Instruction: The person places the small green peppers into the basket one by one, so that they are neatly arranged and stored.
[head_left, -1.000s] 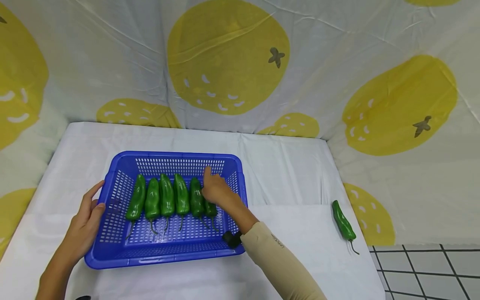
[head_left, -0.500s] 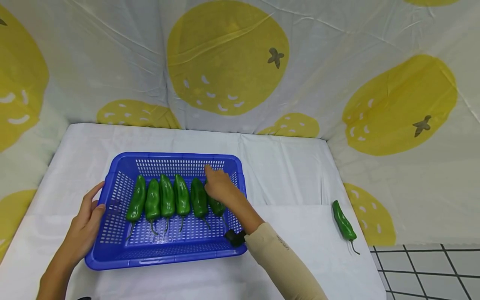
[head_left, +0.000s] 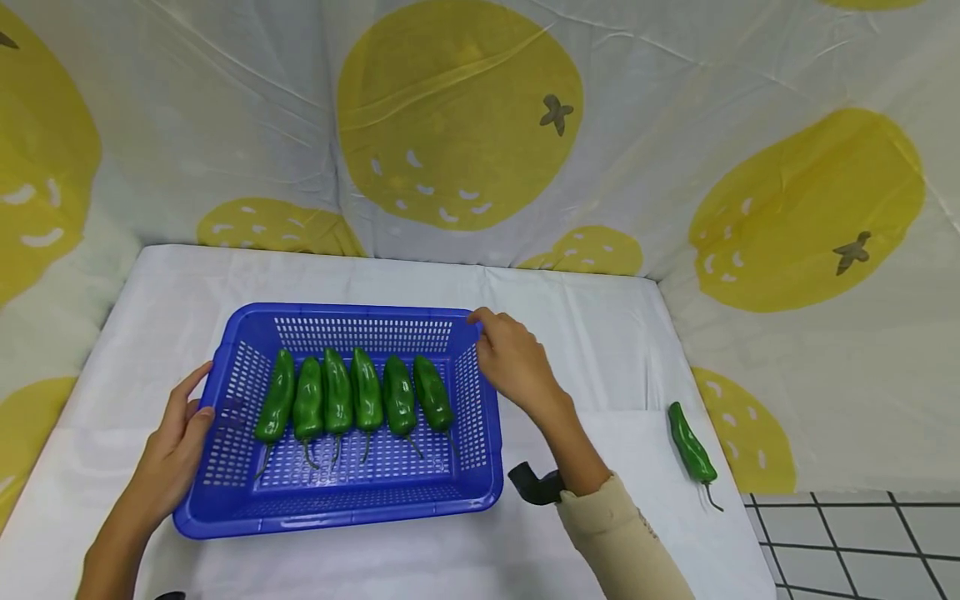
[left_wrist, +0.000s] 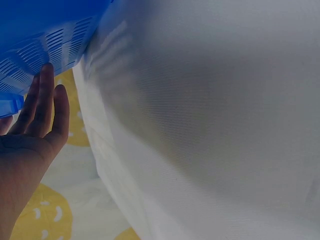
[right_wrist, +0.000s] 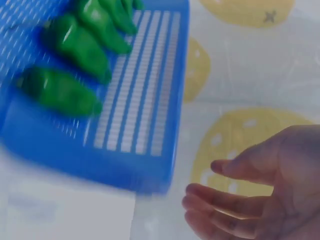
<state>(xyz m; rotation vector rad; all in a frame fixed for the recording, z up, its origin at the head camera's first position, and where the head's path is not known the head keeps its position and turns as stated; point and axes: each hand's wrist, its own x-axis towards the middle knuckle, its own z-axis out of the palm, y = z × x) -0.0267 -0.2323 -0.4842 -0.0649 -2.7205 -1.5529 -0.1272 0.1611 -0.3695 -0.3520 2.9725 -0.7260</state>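
A blue plastic basket [head_left: 360, 515] holds several green chili peppers [head_left: 367, 392] in a row, stems toward the person. On its left side my left hand [head_left: 171, 442] grips the rim; in the left wrist view that hand's fingers [left_wrist: 46, 95] reach up against the slotted outer wall. My right hand [head_left: 517, 358] is above the basket's far right corner. In the right wrist view the right hand [right_wrist: 250, 200] has loosely bent fingers, nothing in them, and a gap to the basket wall. The rightmost pepper [head_left: 432, 392] lies in the basket, slightly slanted.
One more green chili pepper [head_left: 690, 446] lies on the white cloth [head_left: 585, 500] near the table's right edge. Lemon-print fabric [head_left: 457, 117] hangs behind and beside the table. A grey tiled floor [head_left: 862, 542] shows at the lower right.
My right hand has released the rightmost pepper and moved right, out of the basket's middle to its far right corner. That pepper now lies slanted in the row. The left hand stays in place.
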